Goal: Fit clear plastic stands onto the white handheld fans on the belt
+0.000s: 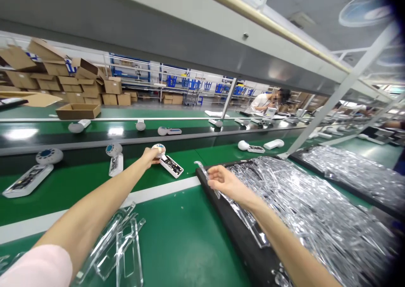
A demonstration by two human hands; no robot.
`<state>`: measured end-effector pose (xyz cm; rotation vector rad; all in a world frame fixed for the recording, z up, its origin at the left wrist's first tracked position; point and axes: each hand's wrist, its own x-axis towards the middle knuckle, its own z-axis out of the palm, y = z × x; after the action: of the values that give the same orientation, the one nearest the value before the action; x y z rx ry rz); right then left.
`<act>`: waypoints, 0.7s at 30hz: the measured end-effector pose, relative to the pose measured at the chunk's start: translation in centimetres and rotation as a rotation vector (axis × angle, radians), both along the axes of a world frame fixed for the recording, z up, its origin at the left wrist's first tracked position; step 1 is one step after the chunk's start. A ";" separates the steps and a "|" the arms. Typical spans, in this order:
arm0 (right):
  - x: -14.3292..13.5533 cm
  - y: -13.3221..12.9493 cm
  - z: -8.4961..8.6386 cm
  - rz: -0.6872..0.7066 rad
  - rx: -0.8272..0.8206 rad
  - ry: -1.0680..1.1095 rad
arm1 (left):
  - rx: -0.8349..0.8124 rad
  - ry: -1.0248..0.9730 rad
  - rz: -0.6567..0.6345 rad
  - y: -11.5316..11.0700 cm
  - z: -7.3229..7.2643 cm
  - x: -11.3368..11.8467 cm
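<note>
My left hand [151, 156] reaches out over the green belt and grips the round head of a white handheld device [169, 163] whose open body shows a circuit board. My right hand [223, 180] is at the near left corner of a black tray [236, 232] and pinches a thin clear plastic piece [202, 168] between its fingers. The tray is heaped with several clear plastic covers [303, 211].
More white devices [31, 173] [115, 158] [253, 147] lie along the belt. Loose clear covers [122, 245] sit near my left arm. A second tray of covers [351, 169] is at right. Cardboard boxes [72, 84] are stacked far left. A person [268, 101] works across the line.
</note>
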<state>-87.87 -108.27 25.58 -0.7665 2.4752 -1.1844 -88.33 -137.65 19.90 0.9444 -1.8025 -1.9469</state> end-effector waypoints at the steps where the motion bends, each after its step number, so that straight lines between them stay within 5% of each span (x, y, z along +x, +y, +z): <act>1: 0.4 -0.9 -0.2 0.018 -0.069 -0.019 | -0.020 0.045 -0.002 0.2 0.6 0.5; 6: 3.1 -6.7 -0.3 0.008 0.019 0.416 | -0.092 0.246 -0.081 2.1 4.8 4.4; 11: 7.0 -11.7 -0.6 -0.030 0.119 0.545 | -0.041 0.356 -0.155 3.7 8.0 8.6; 16: 9.7 -13.3 -2.5 -0.107 0.086 0.606 | -0.056 0.397 -0.037 3.5 9.4 11.5; 21: 10.2 -12.8 -3.1 0.081 -0.137 0.442 | 0.046 0.579 -0.071 2.9 9.3 13.2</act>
<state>-77.63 -121.09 22.48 -1.2751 2.6880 -1.2779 -75.12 -134.76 29.18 0.2743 -1.4699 -2.0335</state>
